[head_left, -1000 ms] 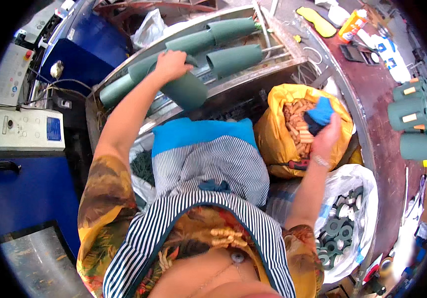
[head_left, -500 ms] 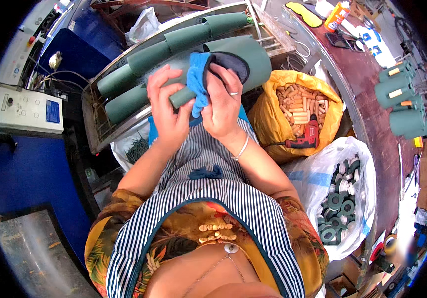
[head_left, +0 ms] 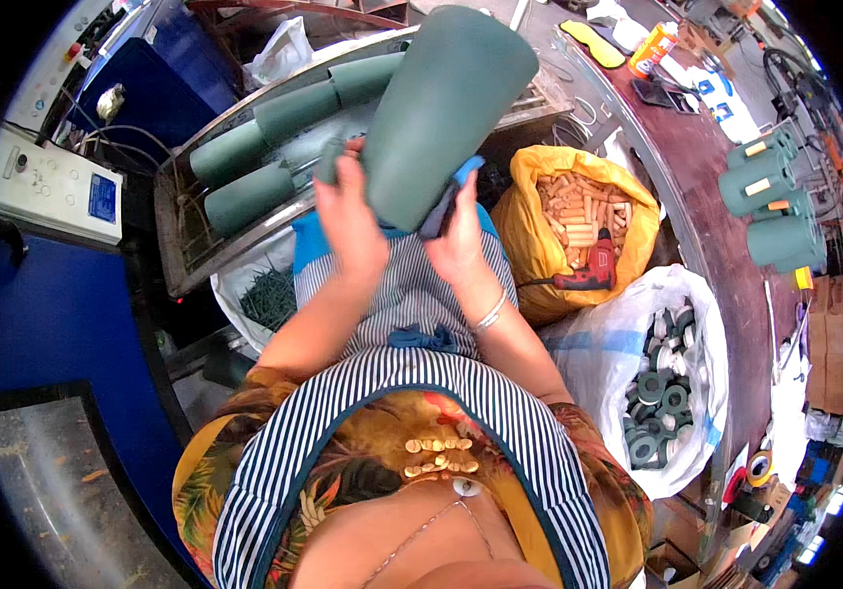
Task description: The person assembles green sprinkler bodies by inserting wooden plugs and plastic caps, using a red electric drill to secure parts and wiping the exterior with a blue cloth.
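Observation:
A large dark-green plastic cylinder (head_left: 451,108) is tilted in front of me, its far end up to the right. My left hand (head_left: 355,221) is closed around a short green stub (head_left: 330,162) on the cylinder's left side; some of its fingers are hidden. A blue and dark cloth (head_left: 446,201) is bunched in my right hand (head_left: 461,236), against the cylinder's lower right side. Behind it, more green cylinders (head_left: 299,116) lie in rows in a shallow framed tray (head_left: 186,265).
To the right stand a yellow sack (head_left: 515,240) of light-brown short rods with a red power drill (head_left: 593,265) on it, and a white bag (head_left: 579,358) of green and white rings. Finished-looking green cylinders (head_left: 770,191) sit on a brown bench (head_left: 706,206). At left is a blue machine cabinet (head_left: 49,324).
The cylinder has swung up and now stands steeper, outer side showing. My left hand has gone onto the stub, and my right hand has moved lower and to the right with the cloth.

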### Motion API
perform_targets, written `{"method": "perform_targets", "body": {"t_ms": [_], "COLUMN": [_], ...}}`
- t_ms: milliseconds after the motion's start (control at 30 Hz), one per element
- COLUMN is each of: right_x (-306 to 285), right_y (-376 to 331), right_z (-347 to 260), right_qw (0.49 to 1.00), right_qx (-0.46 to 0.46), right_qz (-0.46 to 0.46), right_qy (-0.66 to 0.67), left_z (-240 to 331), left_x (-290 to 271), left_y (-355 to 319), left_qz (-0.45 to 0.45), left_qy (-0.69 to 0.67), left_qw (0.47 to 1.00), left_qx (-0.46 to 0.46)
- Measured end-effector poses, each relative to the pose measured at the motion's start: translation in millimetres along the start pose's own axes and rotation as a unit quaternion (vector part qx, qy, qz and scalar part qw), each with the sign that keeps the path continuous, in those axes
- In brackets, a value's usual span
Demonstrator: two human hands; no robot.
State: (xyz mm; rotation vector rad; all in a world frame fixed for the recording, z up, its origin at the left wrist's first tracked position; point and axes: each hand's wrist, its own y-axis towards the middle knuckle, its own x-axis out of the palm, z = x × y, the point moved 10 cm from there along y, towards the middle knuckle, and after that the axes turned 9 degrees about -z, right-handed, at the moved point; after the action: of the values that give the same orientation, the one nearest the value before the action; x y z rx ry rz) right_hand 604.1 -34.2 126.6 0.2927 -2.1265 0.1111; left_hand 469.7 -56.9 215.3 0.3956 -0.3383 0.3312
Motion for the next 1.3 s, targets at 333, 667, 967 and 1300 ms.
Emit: {"method": "perform_targets", "body": {"t_ms": [333,667,967,1300], "right_x": [24.9,-200.0,-354.7,-531.2], "right_y": [24.9,-66.5,-108.7,-180.4], "right_z": [-127.4,-48.3,-189.3,-127.1], "right_qw": [0.927,0.899,0.874,0.823], "right_qx": [0.010,0.368,-0.158,-0.135], "right_qz": [-0.153,0.051,0.387,0.551], "right_qy": [-0.342,-0.233,-0.247,-0.037], "left_z": [-96.1,45.3,-114.5,-127.0], "left_x": [-98.9,18.9,-92.8,-88.6], "left_y": [-46.2,-44.5,-60.9,-58.1], "left_qz": [-0.079,-0.360,-0.277,-0.313], "left_qy": [-0.196,0.459,0.277,0.271], "left_qw": [0.820,0.740,0.891,0.879], "left_qx": [-0.532,0.336,-0.229,-0.238]}}
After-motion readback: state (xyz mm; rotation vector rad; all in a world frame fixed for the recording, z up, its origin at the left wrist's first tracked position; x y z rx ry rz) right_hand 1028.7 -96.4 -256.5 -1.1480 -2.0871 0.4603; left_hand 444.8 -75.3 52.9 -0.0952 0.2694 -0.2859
